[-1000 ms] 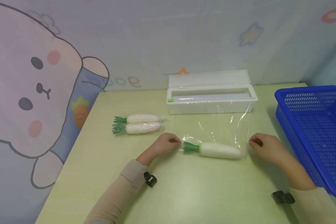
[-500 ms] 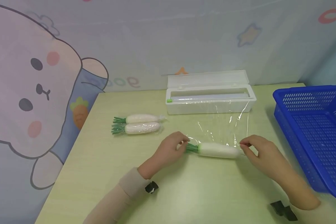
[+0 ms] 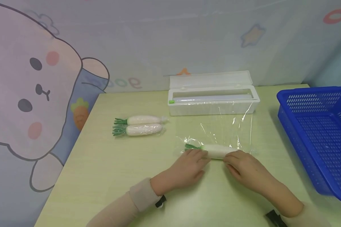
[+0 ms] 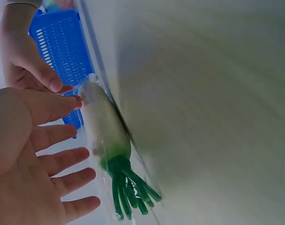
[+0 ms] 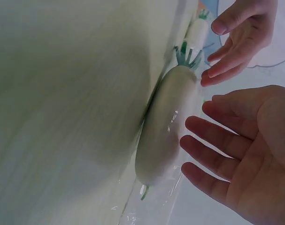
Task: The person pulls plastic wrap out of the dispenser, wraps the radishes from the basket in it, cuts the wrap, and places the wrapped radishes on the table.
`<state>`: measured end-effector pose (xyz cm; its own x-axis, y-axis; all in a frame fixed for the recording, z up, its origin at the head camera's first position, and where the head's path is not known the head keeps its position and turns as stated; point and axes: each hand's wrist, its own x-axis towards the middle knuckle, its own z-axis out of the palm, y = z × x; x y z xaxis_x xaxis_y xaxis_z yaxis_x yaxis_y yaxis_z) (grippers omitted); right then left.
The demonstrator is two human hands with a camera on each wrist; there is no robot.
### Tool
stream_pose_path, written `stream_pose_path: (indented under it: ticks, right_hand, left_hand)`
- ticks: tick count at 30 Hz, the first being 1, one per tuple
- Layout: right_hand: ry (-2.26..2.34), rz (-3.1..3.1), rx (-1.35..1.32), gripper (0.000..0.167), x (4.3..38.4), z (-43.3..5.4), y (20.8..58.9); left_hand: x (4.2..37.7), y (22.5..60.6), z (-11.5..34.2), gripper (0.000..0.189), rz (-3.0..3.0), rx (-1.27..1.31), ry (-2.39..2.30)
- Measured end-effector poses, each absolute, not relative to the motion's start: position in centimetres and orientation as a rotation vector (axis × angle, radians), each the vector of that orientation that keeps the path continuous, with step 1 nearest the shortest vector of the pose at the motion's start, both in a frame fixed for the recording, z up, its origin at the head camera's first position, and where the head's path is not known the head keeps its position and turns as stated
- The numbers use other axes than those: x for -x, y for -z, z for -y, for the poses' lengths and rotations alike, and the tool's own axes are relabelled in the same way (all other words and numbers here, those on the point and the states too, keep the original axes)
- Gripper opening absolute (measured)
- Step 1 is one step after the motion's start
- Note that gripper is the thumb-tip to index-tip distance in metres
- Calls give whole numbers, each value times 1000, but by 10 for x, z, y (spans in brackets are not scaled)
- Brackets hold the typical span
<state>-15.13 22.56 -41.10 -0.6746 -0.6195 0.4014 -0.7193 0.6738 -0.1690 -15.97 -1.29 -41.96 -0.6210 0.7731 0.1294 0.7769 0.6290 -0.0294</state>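
A white radish (image 3: 215, 152) with green stalks lies crosswise on the table under clear plastic wrap (image 3: 224, 129). The wrap stretches back to a white dispenser box (image 3: 211, 108), whose lid stands up. My left hand (image 3: 187, 168) has its fingertips at the near side of the radish by the stalk end. Nearer the tip, my right hand (image 3: 248, 171) touches the radish too. In the left wrist view, the left fingers (image 4: 69, 159) are spread and fairly straight along the radish (image 4: 104, 122). The right fingers (image 5: 217, 136) look likewise extended in the right wrist view.
Two film-wrapped radishes (image 3: 145, 129) lie side by side at the left of the table. On the right stands a blue plastic basket (image 3: 296, 148). Behind the table hangs a cartoon-printed cloth (image 3: 159, 41).
Both hands have moved inward from the wrap's ends to the near side of the radish. Their pinched fingers have let go of the wrap and straightened.
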Motion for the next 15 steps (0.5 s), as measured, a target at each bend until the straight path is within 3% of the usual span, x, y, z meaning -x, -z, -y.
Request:
stream_pose_path:
  ticks: [15]
  right_hand:
    - [-430, 2657, -1056, 22, 187, -228, 404]
  left_hand:
    - [191, 422, 3, 50, 2849, 1130, 29]
